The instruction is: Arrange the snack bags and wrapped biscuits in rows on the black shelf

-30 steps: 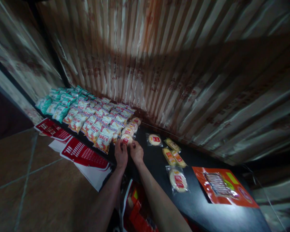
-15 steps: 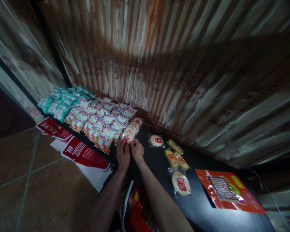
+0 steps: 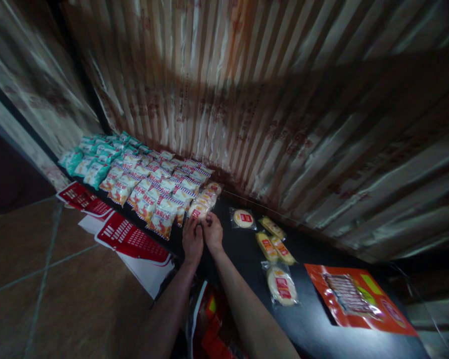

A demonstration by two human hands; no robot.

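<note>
A row of round rice crackers in clear wrappers (image 3: 210,194) overlaps along the black table. The nearest rice cracker packet (image 3: 196,211) has a red label. My left hand (image 3: 192,243) pinches its near edge, fingers curled and thumb against them. Close beside it, my right hand (image 3: 213,234) has its fingers bent over the right corner of the same packet; the fingertips are partly hidden. To the left, touching the row, lie white snack bags with striped edges (image 3: 164,214) in overlapping lines.
Green snack bags (image 3: 96,172) fill the far left end. Right of my hands are a single rice cracker (image 3: 243,218), yellow wrapped bars (image 3: 266,245), another rice cracker (image 3: 282,285) and an orange pouch (image 3: 387,304) on the black table (image 3: 239,249). A pleated curtain (image 3: 224,99) hangs behind.
Both hands stay at the nearest rice cracker packet with only slight finger movement. The things on the right appear shifted a little right and down in the view.
</note>
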